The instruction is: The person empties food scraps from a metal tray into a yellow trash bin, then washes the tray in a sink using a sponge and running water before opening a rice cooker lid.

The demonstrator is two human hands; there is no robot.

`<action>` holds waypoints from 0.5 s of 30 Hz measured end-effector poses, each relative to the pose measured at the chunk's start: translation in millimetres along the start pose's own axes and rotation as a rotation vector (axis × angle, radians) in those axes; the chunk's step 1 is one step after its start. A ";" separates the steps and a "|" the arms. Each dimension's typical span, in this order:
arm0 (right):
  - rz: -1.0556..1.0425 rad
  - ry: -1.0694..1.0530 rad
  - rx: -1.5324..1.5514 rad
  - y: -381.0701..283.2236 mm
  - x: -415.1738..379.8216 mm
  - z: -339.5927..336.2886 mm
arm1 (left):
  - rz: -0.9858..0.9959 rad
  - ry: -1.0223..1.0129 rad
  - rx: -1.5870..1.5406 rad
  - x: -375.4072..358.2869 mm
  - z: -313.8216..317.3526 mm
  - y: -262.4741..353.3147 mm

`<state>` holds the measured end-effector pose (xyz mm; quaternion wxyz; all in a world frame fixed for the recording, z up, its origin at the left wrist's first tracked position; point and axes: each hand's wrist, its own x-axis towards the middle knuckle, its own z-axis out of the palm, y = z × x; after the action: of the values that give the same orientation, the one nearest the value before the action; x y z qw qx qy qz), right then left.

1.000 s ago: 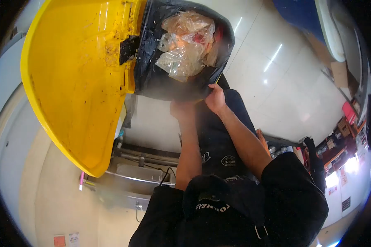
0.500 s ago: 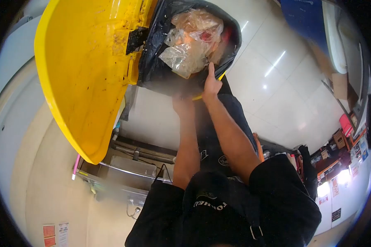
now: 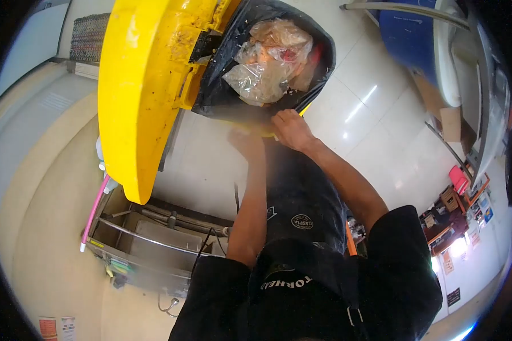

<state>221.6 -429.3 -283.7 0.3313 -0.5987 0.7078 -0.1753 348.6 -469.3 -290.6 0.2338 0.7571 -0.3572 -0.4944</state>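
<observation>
Several fingers of the right hand (image 3: 293, 130) seem to pinch the near edge of the black liner (image 3: 219, 99), while the left hand's (image 3: 244, 142) are too blurred to tell, and even tension from both should best seat that liner over the yellow rim (image 3: 305, 109), around the plastic bags (image 3: 264, 77), right of the open lid (image 3: 139, 96).

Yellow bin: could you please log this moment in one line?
lid: open | black liner: holds clear plastic | right hand: at liner's edge | left hand: grip blurred

bin lid (image 3: 137, 96): yellow, dark specks | liner (image 3: 217, 94): black | floor (image 3: 375, 128): pale | pole (image 3: 95, 211): pink
</observation>
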 end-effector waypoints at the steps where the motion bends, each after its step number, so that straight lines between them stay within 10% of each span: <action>1: 0.043 -0.041 -0.010 -0.3 2.9 0.2 | 0.230 0.125 0.179 -8.4 1.0 13.4; 5: 0.055 -0.099 0.031 -1.4 9.8 -4.7 | 1.149 -0.465 0.586 16.9 -5.9 41.0; 8: -0.085 -0.060 0.134 16.3 5.1 5.9 | 0.977 -0.902 0.680 50.8 -9.5 9.1; 15: -0.178 0.024 0.062 35.2 1.7 -1.8 | 1.084 -0.619 0.715 54.5 24.2 1.9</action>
<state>194.4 -423.4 -305.6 0.3242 -0.6464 0.6501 -0.2333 339.8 -512.6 -330.7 0.0721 0.3288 -0.8728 -0.3534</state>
